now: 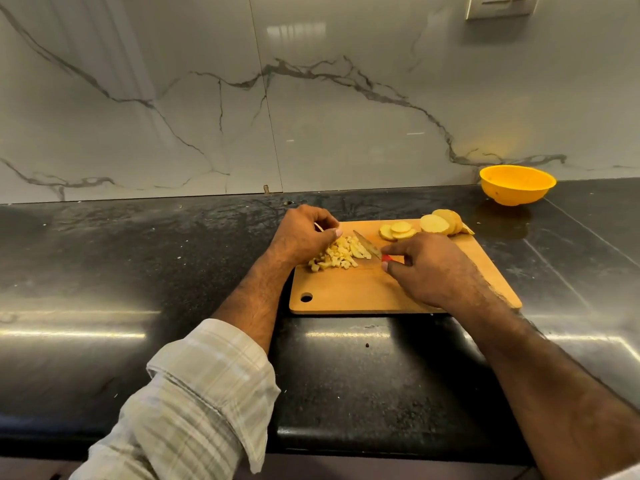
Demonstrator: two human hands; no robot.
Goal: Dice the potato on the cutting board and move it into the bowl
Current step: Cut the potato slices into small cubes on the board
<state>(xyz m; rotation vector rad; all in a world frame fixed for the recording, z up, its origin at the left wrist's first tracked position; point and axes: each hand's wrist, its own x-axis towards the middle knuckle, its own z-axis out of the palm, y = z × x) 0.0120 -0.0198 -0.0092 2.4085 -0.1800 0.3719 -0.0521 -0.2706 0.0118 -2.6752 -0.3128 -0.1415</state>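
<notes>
Pale yellow potato lies in three lots on the tan wooden cutting board: a heap of small diced pieces near the board's far left corner, a few flat round slices at the far edge, and an uncut sliced-off end chunk just beside them to the right. The left hand curls over the far side of the dice heap, fingers bent and touching the pieces, thumb tip showing; whether it pinches any cannot be told. The right hand grips a small knife by its red handle, the blade pointing away along the heap's right edge. A round yellow plastic bowl stands well apart at the far right, against the wall. The board rests on a glossy black stone counter, backed by white marble-veined wall panels with a white socket at upper right. A pale plaid sleeve is rolled up the left forearm.
</notes>
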